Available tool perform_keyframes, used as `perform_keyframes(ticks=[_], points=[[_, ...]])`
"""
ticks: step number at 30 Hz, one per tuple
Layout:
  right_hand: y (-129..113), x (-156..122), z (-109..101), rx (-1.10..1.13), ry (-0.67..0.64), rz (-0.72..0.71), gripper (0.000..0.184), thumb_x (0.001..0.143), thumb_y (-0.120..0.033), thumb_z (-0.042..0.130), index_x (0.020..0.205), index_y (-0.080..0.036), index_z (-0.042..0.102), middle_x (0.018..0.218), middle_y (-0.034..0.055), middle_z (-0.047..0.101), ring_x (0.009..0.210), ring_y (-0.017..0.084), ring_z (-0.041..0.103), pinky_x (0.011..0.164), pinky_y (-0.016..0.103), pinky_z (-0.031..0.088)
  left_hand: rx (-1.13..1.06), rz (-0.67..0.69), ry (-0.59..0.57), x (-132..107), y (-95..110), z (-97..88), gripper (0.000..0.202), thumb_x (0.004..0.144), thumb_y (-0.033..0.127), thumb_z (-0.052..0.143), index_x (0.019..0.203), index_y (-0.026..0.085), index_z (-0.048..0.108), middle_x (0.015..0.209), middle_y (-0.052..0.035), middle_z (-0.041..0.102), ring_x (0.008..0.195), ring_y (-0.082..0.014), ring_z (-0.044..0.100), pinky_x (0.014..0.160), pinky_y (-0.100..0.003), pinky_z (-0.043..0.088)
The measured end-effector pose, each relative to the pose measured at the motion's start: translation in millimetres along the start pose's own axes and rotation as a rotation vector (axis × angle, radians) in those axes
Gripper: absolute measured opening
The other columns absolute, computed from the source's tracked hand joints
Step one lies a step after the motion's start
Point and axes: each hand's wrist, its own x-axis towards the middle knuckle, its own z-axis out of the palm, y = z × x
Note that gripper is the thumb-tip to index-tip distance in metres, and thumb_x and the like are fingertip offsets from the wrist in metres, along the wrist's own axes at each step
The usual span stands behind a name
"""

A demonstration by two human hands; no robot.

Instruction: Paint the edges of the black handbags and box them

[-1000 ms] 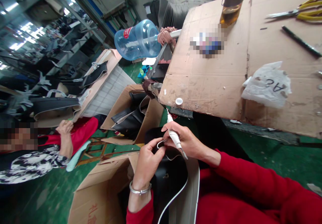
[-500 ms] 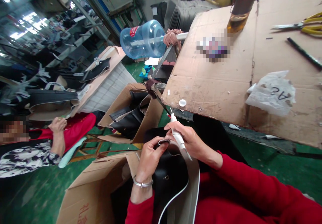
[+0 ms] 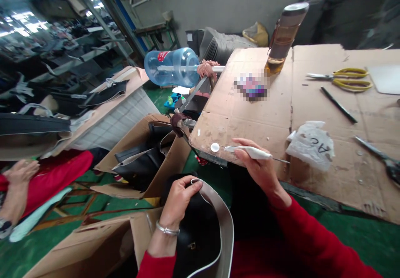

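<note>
My left hand [image 3: 178, 199] is closed on the top edge of a black bag piece with a white rim [image 3: 206, 228] that lies in my lap. My right hand [image 3: 258, 165] is wrapped round a white pen-shaped tool with a thin metal tip [image 3: 250, 151]. It holds the tool level over the near edge of the cardboard-covered table [image 3: 250, 111], its end beside a small white cap [image 3: 214, 147]. Both my sleeves are red.
On the table lie yellow-handled scissors [image 3: 346, 78], a black stick [image 3: 339, 105], a crumpled white bag marked "AC" [image 3: 312, 145] and a bottle [image 3: 283, 36]. Cardboard boxes of black pieces [image 3: 146, 157] stand at left, with a blue water jug [image 3: 171, 66]. Another person's hand [image 3: 17, 178] shows far left.
My right hand has lifted the white tool away from the bag piece and up to the table edge. My left hand keeps its hold on the piece. The camera has tilted upward.
</note>
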Motion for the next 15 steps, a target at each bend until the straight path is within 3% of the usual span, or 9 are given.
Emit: perform_keyframes(ticks=[2,5,11,15], points=[[3.9,4.3,2.4,-0.021,0.006,0.056,0.026,0.096,-0.044,0.073,0.107,-0.021,0.074,0.096,0.0048,0.076,0.076,0.02,0.069,0.065,0.029,0.053,-0.13,-0.072,0.024,13.4,2.3,-0.6,0.027,0.068,0.039,0.088,0.073,0.016,0.075,0.066,-0.0011,0.068,0.062,-0.0158,0.059,0.061,-0.025,0.045],[7.9,5.7,7.4,-0.033,0.003,0.055,0.026,0.093,-0.046,0.076,0.098,-0.021,0.074,0.092,0.0041,0.075,0.074,0.019,0.068,0.062,0.027,0.051,-0.246,-0.124,0.055,28.0,9.5,4.0,0.029,0.06,0.036,0.092,0.071,0.015,0.075,0.064,-0.0006,0.068,0.058,-0.0134,0.057,0.059,-0.024,0.044],[7.1,5.0,10.4,-0.064,-0.081,0.014,0.025,0.099,-0.046,0.069,0.098,-0.021,0.074,0.093,0.0046,0.075,0.079,0.021,0.071,0.067,0.028,0.054,-0.133,-0.079,-0.019,31.0,16.9,25.6,0.026,0.066,0.037,0.089,0.076,0.015,0.08,0.072,-0.004,0.073,0.063,-0.0158,0.061,0.061,-0.025,0.046],[8.4,5.9,9.4,-0.083,-0.108,0.02,0.023,0.1,-0.045,0.069,0.101,-0.022,0.073,0.096,0.005,0.076,0.084,0.022,0.072,0.072,0.03,0.055,-0.064,-0.042,-0.03,30.6,15.8,24.9,0.023,0.072,0.036,0.086,0.08,0.016,0.081,0.077,-0.0046,0.074,0.071,-0.018,0.063,0.067,-0.027,0.047]])
